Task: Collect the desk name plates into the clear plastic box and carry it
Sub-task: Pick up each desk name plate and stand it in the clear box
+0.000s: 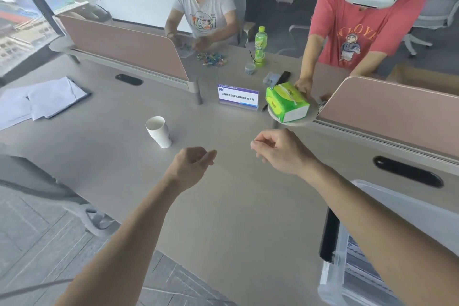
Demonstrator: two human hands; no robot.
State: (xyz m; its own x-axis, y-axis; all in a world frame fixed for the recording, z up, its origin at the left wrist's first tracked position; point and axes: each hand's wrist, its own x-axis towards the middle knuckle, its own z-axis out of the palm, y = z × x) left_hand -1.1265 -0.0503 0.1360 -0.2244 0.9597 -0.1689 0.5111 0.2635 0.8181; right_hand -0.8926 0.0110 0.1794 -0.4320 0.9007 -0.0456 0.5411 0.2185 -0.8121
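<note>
Here both hands hover over the middle of the bench, empty — the left hand (192,163) with its grip loosely curled, the right hand (280,150) with its grip narrowed, thumb and forefinger pinched together on nothing. One name plate (238,96) stands upright towards the far edge of the bench, just beside the green tissue pack (286,103) on its right, with a stack of paper cups (159,134) nearer and to the left; the clear plastic box (352,251) sits at the near right corner, partly under the right forearm — printed cards show through its wall.
</note>
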